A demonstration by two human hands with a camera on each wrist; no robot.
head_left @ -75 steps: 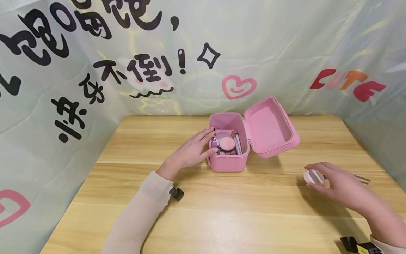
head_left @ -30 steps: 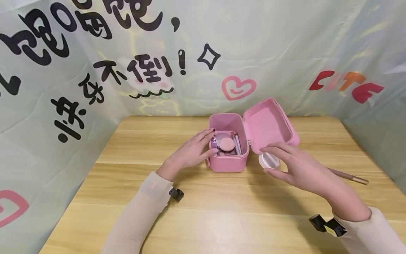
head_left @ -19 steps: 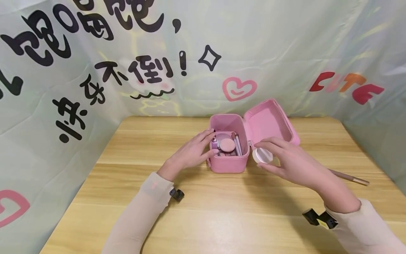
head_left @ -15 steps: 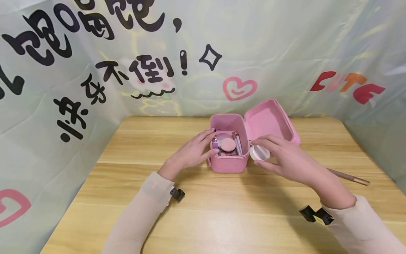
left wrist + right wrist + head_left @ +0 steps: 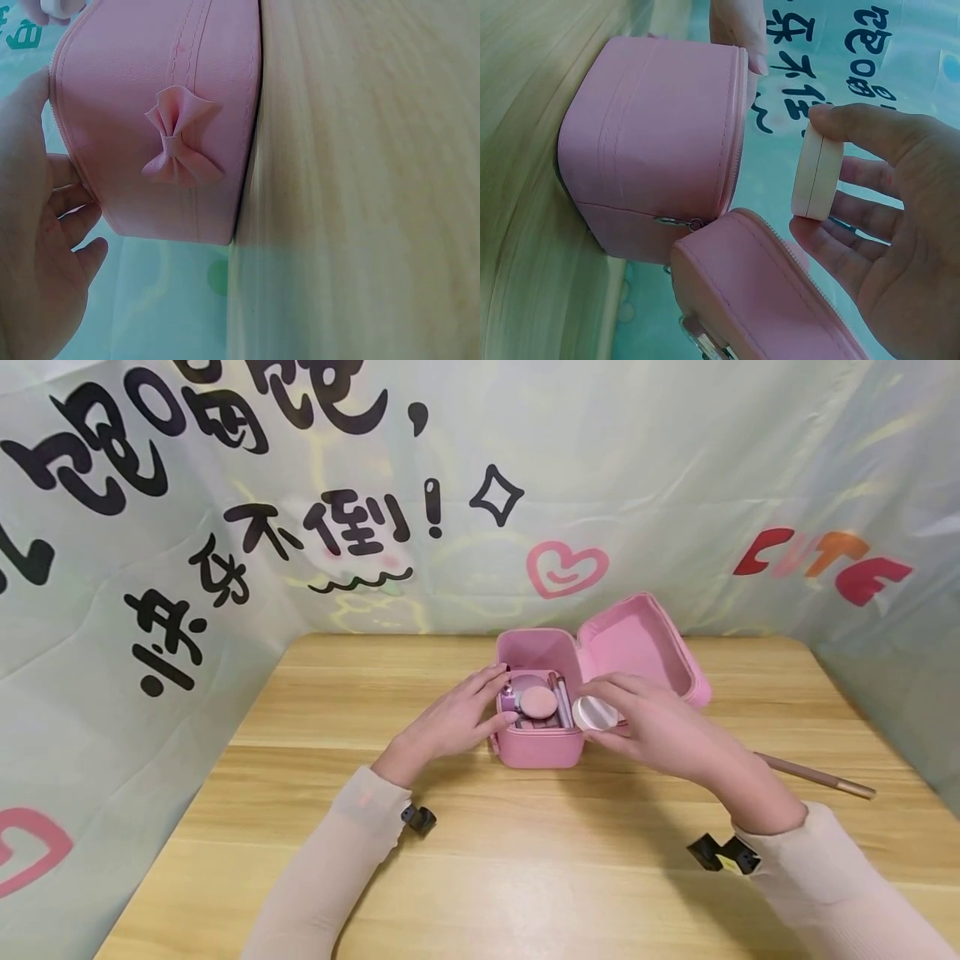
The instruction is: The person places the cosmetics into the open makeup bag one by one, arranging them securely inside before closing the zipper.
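A pink cosmetic case (image 5: 542,750) stands open on the table, its lid (image 5: 637,647) swung out to the right. My left hand (image 5: 457,714) rests on the left rim, with spread fingers and the thumb at the front corner. In the left wrist view the case's wall carries a pink bow (image 5: 176,139). My right hand (image 5: 660,727) pinches a round white powder compact (image 5: 595,713) between thumb and fingers, overlapping the case's right rim. From the right wrist, the compact (image 5: 819,176) shows edge-on, with a seam, above the rim. A pink puff (image 5: 538,702) lies inside.
Beside the puff, pen-like cosmetics (image 5: 561,700) and a small purple bottle (image 5: 508,697) fill the case. A brown pencil-like stick (image 5: 817,774) lies on the wooden table (image 5: 487,877) at right. A printed cloth (image 5: 660,468) hangs behind.
My right hand has carried the compact leftward from the right side of the table to the case's right rim. The left hand has stayed on the case.
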